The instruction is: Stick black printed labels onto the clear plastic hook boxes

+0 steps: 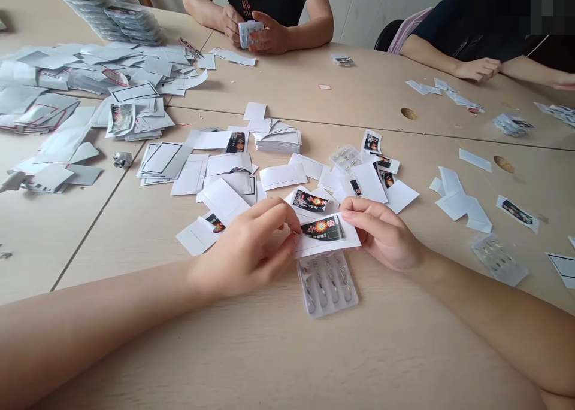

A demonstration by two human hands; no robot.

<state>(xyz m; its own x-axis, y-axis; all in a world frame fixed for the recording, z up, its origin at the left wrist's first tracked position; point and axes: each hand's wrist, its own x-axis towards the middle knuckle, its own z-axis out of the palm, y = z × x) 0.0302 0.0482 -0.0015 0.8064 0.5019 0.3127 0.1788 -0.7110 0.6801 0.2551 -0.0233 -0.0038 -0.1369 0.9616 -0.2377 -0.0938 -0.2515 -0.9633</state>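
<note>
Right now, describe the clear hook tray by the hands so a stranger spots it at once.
On the pale table, the person's left hand and right hand hold a black-labelled white card. Directly below lies a clear plastic tray of metal hooks. Unlike the other trays, it touches that card.

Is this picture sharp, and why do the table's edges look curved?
In the head view, soft, even light leaves faint shadows beneath the loose white paper cards; the seams of the pale wooden table bow from wide-angle distortion; the top-right corner is pixelated; the rest looks mostly sharp.
</note>
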